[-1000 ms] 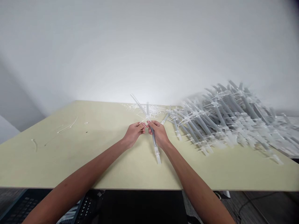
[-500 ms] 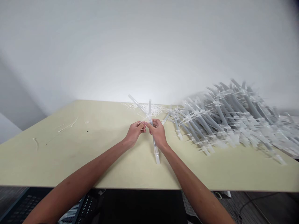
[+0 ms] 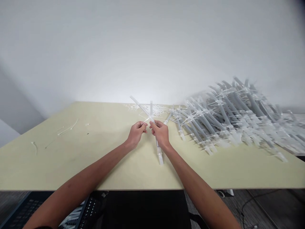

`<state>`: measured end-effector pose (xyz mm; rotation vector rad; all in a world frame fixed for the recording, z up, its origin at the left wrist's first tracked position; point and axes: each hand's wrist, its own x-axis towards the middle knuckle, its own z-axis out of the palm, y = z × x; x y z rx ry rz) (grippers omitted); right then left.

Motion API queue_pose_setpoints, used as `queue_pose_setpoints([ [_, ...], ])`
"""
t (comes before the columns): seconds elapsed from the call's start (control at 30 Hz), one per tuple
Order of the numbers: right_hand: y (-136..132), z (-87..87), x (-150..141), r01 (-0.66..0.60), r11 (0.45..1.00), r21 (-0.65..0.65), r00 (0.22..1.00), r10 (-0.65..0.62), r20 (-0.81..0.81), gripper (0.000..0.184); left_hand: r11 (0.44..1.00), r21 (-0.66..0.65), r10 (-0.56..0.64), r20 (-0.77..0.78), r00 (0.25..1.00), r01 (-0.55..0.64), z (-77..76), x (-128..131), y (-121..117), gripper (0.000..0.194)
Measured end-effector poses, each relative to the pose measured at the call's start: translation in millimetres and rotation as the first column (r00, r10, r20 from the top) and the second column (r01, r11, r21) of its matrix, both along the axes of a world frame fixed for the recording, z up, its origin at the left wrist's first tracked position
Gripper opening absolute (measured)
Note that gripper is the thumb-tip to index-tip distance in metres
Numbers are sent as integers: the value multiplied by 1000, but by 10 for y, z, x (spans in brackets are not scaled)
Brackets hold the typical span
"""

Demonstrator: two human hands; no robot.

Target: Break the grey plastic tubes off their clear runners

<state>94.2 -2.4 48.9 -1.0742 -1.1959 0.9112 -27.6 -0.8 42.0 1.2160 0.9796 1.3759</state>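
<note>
A Y-shaped piece of clear tubing [image 3: 159, 156] stands tilted in front of me, with two branches pointing away and one leg toward the table's front edge. My right hand [image 3: 161, 133] is closed around it just below the joint. A thin white cable tie [image 3: 146, 120] runs from the joint to my left hand [image 3: 136, 133], whose thumb and finger pinch its end. The fingertips of both hands are a small distance apart. Part of the tubing's leg is hidden behind my right hand.
Many similar tubing pieces [image 3: 209, 121] lie heaped on the right of the table [image 3: 71, 168]. Loose white cable ties [image 3: 157, 110] are spread at the back near the wall. A few thin strips [image 3: 68, 128] lie at the left. A dark crate [image 3: 28, 206] is below the table edge.
My hands have drawn slightly apart at the fingertips, and the white cable tie now shows stretched between the joint and my left hand. The view has shifted a little.
</note>
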Motion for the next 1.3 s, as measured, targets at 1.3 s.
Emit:
queue_pose_setpoints([
  [1.3, -50, 197, 189, -489, 870, -63, 856, 465, -224, 50, 998, 63, 18, -255, 967, -2, 113, -100, -58, 34],
])
